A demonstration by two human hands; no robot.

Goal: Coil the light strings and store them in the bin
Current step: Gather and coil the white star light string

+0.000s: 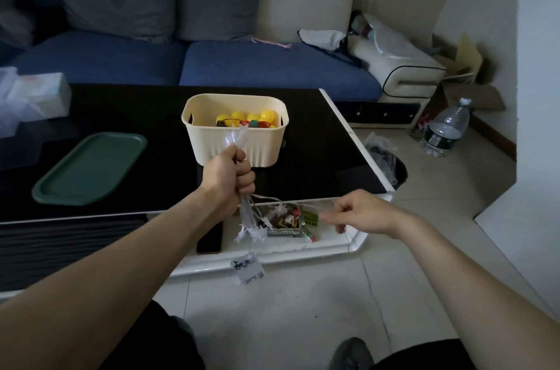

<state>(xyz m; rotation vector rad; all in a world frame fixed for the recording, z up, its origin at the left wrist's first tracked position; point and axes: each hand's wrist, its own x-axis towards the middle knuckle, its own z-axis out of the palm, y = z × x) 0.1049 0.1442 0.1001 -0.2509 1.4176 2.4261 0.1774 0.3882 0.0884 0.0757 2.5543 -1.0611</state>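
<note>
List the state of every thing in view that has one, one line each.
star light string: bunched, partly hanging loose, not yet in the bin
left hand: gripping the bundled string
right hand: pinching the string's wire
bin: upright, open, holding yellow bulb lights
green tray: flat, empty
water bottle: upright, capped

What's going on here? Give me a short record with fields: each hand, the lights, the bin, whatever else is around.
left hand: fist gripping a bundle of the star lights, in front of the bin
right hand: pinches the thin wire leading from the bundle
star lights: partly gathered; loops, stars and a clear battery box hang below the fist
bin: cream, on the black table, already holding yellow ball lights
tray: green, left of the bin
stage: coiling unfinished; star lights not yet in the bin
</note>
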